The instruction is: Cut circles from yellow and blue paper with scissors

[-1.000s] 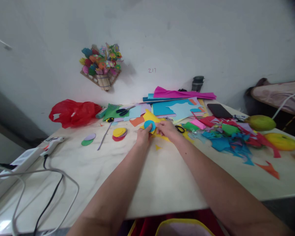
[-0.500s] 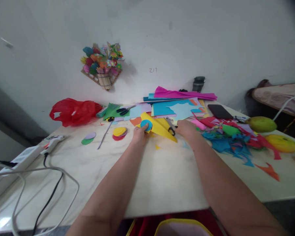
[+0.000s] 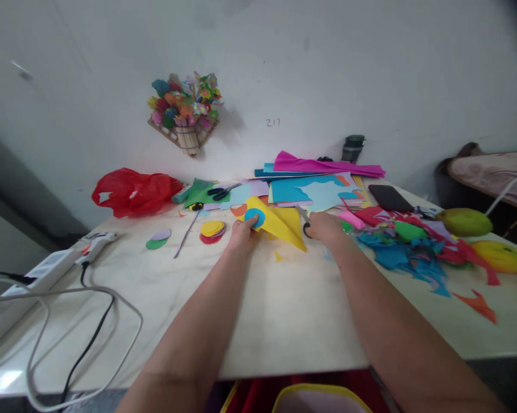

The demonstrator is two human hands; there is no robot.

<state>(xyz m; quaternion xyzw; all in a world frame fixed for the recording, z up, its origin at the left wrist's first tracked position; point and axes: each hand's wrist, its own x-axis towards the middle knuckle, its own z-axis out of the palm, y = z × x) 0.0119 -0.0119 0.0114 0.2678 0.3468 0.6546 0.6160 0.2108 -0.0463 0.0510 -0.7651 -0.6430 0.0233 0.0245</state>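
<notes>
My left hand (image 3: 243,234) is closed on a sheet of yellow paper (image 3: 279,225), its thumb pressing a blue paper circle (image 3: 255,217) flat on top of it. A pair of scissors (image 3: 304,221) is in my right hand (image 3: 323,227), which is closed round the dark handles. The blades point away and up, beside the right edge of the yellow paper; whether they touch it I cannot tell. On the left lie a stack of yellow and red paper circles (image 3: 213,230) and a pair of green and lilac circles (image 3: 158,238).
Coloured sheets (image 3: 279,189) and a second pair of scissors (image 3: 219,193) lie at the back. Paper scraps (image 3: 396,246), a phone (image 3: 389,198) and mangoes (image 3: 465,222) are on the right. At left are a red plastic bag (image 3: 133,194), a power strip (image 3: 47,275) and loose cables.
The scissors have drawn back slightly to the right, away from the yellow paper. The paper has shifted a little in my left hand. The whole view has moved slightly.
</notes>
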